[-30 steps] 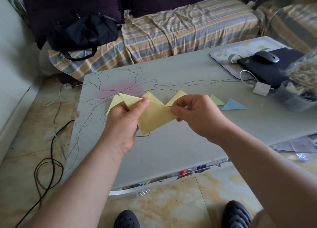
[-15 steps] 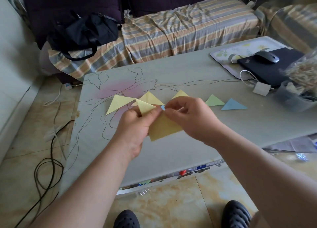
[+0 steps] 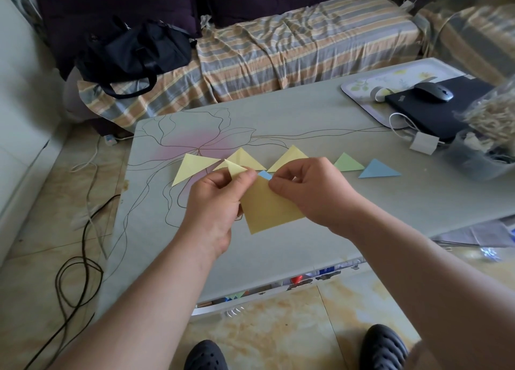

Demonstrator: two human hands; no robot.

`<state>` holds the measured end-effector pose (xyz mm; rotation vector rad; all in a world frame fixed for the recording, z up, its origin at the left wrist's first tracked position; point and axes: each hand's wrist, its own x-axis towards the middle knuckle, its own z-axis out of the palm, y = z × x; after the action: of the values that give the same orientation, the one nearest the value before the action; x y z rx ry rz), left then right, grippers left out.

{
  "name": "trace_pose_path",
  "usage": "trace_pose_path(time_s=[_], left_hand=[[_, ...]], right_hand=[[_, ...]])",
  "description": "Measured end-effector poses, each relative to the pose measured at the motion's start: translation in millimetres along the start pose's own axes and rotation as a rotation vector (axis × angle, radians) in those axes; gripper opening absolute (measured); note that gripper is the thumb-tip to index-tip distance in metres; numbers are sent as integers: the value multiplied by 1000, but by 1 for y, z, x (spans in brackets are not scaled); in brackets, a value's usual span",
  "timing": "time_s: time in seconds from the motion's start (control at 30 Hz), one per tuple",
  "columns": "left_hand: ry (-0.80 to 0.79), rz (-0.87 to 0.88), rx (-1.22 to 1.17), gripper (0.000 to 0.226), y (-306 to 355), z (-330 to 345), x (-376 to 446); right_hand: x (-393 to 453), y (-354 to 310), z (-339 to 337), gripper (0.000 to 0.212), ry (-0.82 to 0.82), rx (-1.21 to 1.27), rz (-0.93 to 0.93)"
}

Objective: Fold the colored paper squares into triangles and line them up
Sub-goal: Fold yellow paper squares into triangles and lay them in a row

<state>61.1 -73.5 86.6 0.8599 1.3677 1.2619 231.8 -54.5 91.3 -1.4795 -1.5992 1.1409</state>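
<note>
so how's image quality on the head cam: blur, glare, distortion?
Head view: soft even daylight, no glare, faint shadows; wide-angle bending at the table edges; top-right corner smeared by a blurred bag; both hands and the yellow paper sharp.

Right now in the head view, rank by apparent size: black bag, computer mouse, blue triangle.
1. black bag
2. blue triangle
3. computer mouse
The bag and mouse lie farther off, so true sizes may differ.

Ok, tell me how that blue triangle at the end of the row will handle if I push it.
The blue triangle is folded paper lying flat on the smooth table, so it probably slides easily. It looks very light; a draft might shift it. It likely bends rather than staying stiff.
</note>
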Motion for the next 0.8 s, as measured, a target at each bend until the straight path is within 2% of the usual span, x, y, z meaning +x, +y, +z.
trace_pose_path(time_s=[0.07, 0.27, 0.47, 0.6, 0.67, 0.73, 0.8], left_hand=[[23, -8, -40, 30, 0, 0, 0], [39, 2, -117, 25, 3, -1, 0], [74, 0, -150, 11, 4, -1, 1], [120, 63, -91, 29, 6, -2, 1], [138, 96, -68, 30, 7, -2, 0], [142, 55, -69, 31, 8, -1, -1], [79, -42, -87, 37, 12, -1, -2]], right_hand=[[0, 0, 0, 18, -11, -2, 4], [0, 0, -1, 18, -18, 12, 13], [1, 0, 0, 16, -19, 33, 22], [0, 1, 1, 16, -41, 55, 24], [0, 1, 2, 16, -55, 68, 28], [1, 1, 1, 17, -70, 86, 44], [2, 1, 1, 16, -72, 137, 64]])
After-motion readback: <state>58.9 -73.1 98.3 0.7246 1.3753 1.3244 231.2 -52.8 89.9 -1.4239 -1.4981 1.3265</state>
